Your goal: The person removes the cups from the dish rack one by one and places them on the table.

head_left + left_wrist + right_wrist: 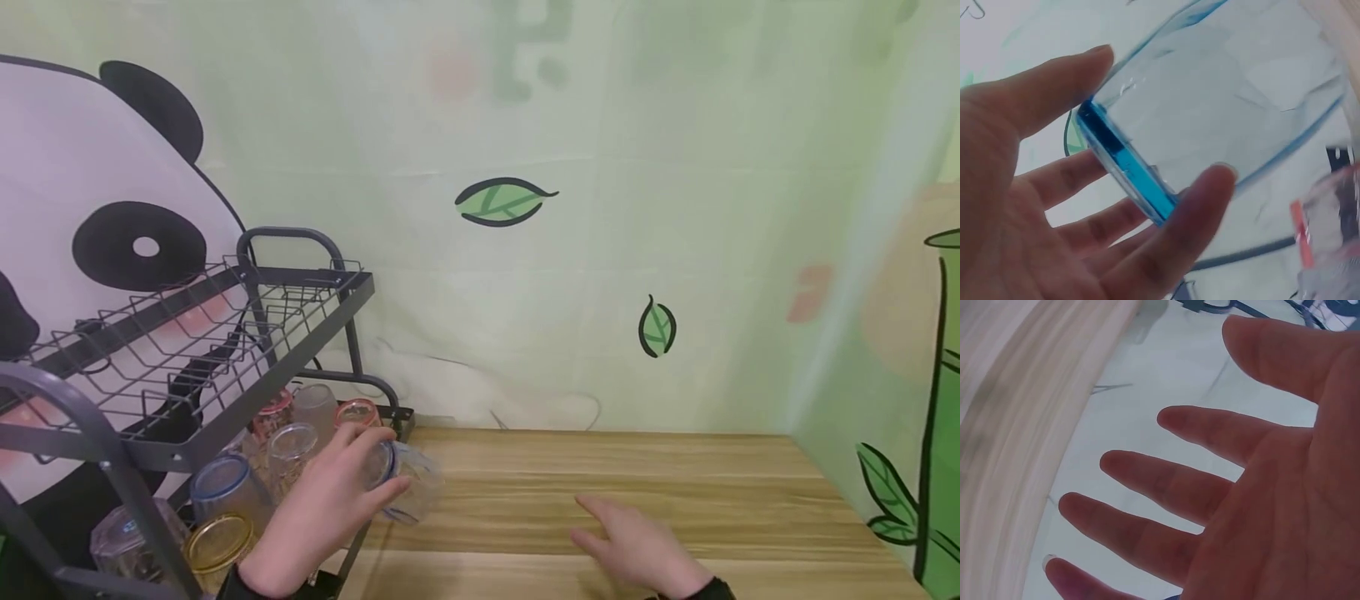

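Observation:
A clear glass with a blue-tinted base [411, 483] is gripped in my left hand [330, 492], just right of the dark rack's lower shelf. In the left wrist view my thumb and a finger pinch the glass [1229, 94] at its thick blue bottom, and its body tilts away from the palm. My right hand [637, 542] holds nothing and hovers over the wooden table, fingers extended. Spread fingers of the right hand [1260, 487] fill the right wrist view. Several upside-down glasses stand on the lower shelf, including a yellow-based glass [220, 542] and a blue-based glass [225, 483].
The two-tier metal rack [255, 367] stands at the left, its upper wire basket overhanging the glasses. A red-based glass [357, 412] sits near the rack's back corner. Wooden table [675, 467] extends right, up to a printed backdrop [585, 250].

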Action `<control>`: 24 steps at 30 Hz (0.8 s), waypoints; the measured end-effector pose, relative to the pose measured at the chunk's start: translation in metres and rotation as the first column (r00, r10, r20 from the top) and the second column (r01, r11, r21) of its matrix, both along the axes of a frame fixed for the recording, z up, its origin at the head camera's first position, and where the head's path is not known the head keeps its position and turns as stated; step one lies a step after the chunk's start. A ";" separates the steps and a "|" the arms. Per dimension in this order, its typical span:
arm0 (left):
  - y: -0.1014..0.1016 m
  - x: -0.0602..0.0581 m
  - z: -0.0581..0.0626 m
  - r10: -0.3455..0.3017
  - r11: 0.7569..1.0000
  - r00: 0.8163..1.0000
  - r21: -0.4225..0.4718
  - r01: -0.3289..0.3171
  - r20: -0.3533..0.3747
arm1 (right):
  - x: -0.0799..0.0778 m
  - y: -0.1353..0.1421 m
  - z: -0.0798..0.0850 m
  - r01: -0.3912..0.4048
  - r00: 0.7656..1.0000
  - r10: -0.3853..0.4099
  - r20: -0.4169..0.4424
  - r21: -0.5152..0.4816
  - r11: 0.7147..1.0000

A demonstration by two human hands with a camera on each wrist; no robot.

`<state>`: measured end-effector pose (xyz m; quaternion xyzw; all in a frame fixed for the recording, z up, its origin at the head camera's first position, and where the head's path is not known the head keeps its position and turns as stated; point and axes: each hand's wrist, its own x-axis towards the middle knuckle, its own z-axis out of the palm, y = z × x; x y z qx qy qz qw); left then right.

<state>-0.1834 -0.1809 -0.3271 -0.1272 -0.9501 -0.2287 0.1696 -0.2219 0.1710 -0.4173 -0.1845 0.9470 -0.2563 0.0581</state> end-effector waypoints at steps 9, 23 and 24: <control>0.028 -0.017 -0.018 -0.060 0.981 0.998 0.187 0.054 0.022 | -0.001 -0.003 0.015 -0.027 1.000 0.026 -0.012 -0.093 0.995; 0.053 -0.035 -0.050 -0.185 0.914 0.983 0.366 0.175 -0.010 | -0.005 -0.010 0.029 -0.042 0.996 0.060 0.058 -0.267 0.963; 0.054 -0.036 -0.052 -0.197 0.904 0.980 0.386 0.182 -0.002 | -0.005 -0.011 0.030 -0.042 0.997 0.060 0.054 -0.277 0.960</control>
